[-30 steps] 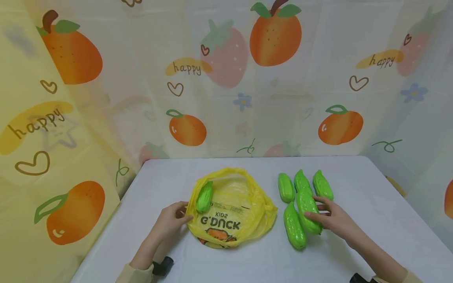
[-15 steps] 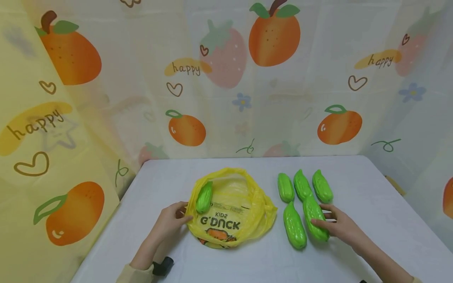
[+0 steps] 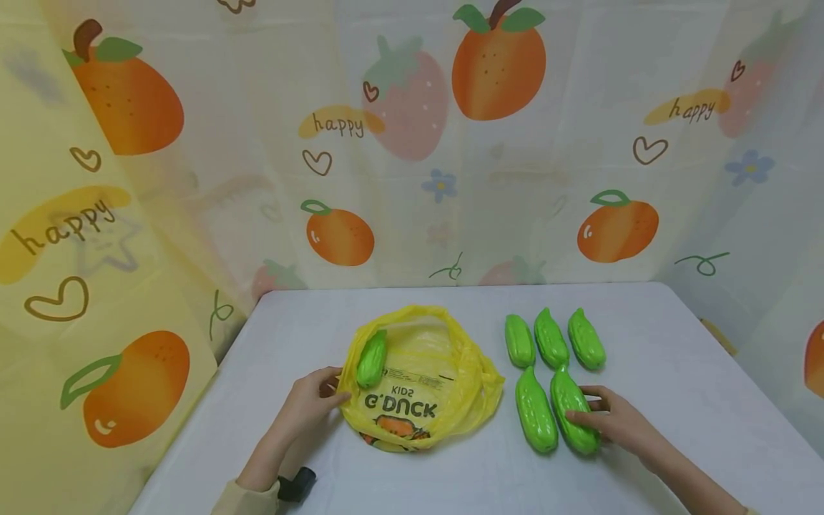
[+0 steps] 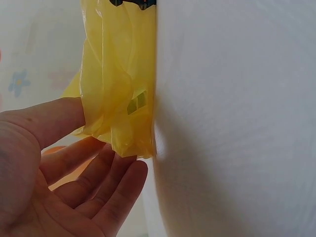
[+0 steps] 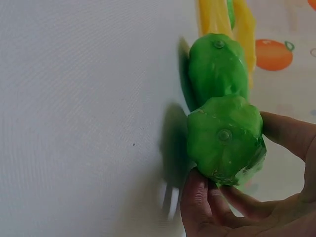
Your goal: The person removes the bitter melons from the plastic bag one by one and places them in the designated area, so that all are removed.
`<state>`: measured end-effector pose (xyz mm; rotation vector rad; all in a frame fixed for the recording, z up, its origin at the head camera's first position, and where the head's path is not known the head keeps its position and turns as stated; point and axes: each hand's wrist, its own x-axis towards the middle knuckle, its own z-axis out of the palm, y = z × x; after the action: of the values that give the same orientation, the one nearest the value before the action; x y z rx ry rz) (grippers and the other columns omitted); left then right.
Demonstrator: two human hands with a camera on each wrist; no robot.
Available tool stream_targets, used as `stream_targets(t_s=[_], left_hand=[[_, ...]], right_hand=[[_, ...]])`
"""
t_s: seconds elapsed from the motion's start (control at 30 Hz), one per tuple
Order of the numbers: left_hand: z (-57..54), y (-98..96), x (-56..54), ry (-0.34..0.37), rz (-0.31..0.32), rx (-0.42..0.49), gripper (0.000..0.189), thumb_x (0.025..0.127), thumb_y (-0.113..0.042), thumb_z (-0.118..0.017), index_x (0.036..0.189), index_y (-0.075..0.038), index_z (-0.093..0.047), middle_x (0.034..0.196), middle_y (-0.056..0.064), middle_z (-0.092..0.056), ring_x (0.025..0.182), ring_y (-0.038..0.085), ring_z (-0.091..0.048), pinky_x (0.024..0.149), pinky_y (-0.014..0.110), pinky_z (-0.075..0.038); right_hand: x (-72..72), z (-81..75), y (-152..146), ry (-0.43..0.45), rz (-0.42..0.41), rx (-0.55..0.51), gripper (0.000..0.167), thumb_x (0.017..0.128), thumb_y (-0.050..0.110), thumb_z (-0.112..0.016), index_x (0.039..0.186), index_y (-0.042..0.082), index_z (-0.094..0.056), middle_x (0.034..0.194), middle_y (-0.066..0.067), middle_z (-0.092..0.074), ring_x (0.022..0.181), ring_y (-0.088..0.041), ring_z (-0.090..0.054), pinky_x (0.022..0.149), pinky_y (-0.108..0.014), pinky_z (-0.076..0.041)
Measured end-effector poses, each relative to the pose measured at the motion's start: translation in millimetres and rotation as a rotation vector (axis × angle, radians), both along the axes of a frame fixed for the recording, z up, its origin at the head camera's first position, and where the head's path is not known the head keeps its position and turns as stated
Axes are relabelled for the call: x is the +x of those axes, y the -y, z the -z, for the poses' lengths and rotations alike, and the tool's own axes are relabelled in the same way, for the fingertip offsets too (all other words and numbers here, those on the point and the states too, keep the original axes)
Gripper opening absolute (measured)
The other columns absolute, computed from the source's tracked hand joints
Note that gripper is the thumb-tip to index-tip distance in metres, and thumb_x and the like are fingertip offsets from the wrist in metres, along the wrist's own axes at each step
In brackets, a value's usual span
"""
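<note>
My right hand [image 3: 614, 422] grips a glossy green bitter gourd [image 3: 573, 408], thumb on one side and fingers on the other. In the right wrist view the blunt end of this held gourd [image 5: 224, 140] faces the camera. Beside it, on its left, lies another gourd [image 3: 536, 415]. Three more gourds [image 3: 520, 341] form a row behind. My left hand [image 3: 309, 404] holds the left edge of a yellow plastic bag [image 3: 450, 411] between thumb and fingers; part of the grip is hidden by the bag. One gourd [image 3: 371, 360] lies inside the bag's wide mouth.
A white-covered table [image 3: 444, 483] carries everything. Behind it hangs a curtain [image 3: 515, 164] printed with fruit, and a yellowish side curtain [image 3: 161, 272] stands close on the left. A black wrist strap piece [image 3: 297, 485] shows near my left sleeve.
My right hand has drawn its gourd nearer and slightly right, off the overlap with the back row, beside the other front gourd. My left hand and the bag have stayed put.
</note>
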<state>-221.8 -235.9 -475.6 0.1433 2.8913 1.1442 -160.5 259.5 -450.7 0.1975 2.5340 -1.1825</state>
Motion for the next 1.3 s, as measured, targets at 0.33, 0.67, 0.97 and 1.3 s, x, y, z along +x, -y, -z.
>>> stream_targets(t_s=[0.33, 0.67, 0.97, 1.3], left_hand=[[-0.5, -1.0, 0.5, -0.004, 0.000, 0.000, 0.043, 0.080, -0.023, -0.075, 0.121, -0.015, -0.063, 0.093, -0.001, -0.065, 0.081, 0.011, -0.058, 0.070, 0.028, -0.047], [-2.0, -1.7, 1.5, -0.005, -0.002, 0.001, 0.042, 0.081, -0.023, -0.075, 0.121, -0.015, -0.063, 0.094, -0.001, -0.065, 0.082, 0.011, -0.058, 0.071, 0.028, -0.048], [-1.6, -0.4, 1.0, -0.001, -0.008, 0.002, 0.043, 0.081, -0.024, -0.075, 0.121, -0.014, -0.063, 0.094, -0.001, -0.065, 0.082, 0.011, -0.058, 0.070, 0.027, -0.047], [-3.0, -0.3, 3.6, -0.013, 0.004, 0.002, 0.044, 0.081, -0.026, -0.076, 0.121, -0.013, -0.063, 0.094, 0.000, -0.065, 0.082, 0.011, -0.058, 0.069, 0.028, -0.047]], right_hand=[[-1.7, 4.5, -0.2, 0.006, 0.003, 0.007, 0.087, 0.085, 0.048, -0.066, 0.141, -0.009, -0.030, 0.132, -0.038, -0.043, 0.105, -0.033, -0.058, 0.071, -0.033, -0.051], [-1.2, 4.5, -0.3, -0.002, 0.003, -0.012, 0.083, 0.086, 0.046, -0.064, 0.141, -0.007, -0.031, 0.132, -0.036, -0.043, 0.107, -0.035, -0.058, 0.072, -0.033, -0.052], [-2.8, 3.5, -2.1, 0.017, 0.012, 0.001, 0.084, 0.087, 0.047, -0.063, 0.141, -0.008, -0.030, 0.132, -0.037, -0.042, 0.109, -0.037, -0.056, 0.072, -0.034, -0.052], [-4.4, 4.3, -0.7, 0.003, 0.014, -0.012, 0.083, 0.087, 0.046, -0.063, 0.141, -0.008, -0.029, 0.133, -0.037, -0.042, 0.107, -0.035, -0.057, 0.071, -0.033, -0.052]])
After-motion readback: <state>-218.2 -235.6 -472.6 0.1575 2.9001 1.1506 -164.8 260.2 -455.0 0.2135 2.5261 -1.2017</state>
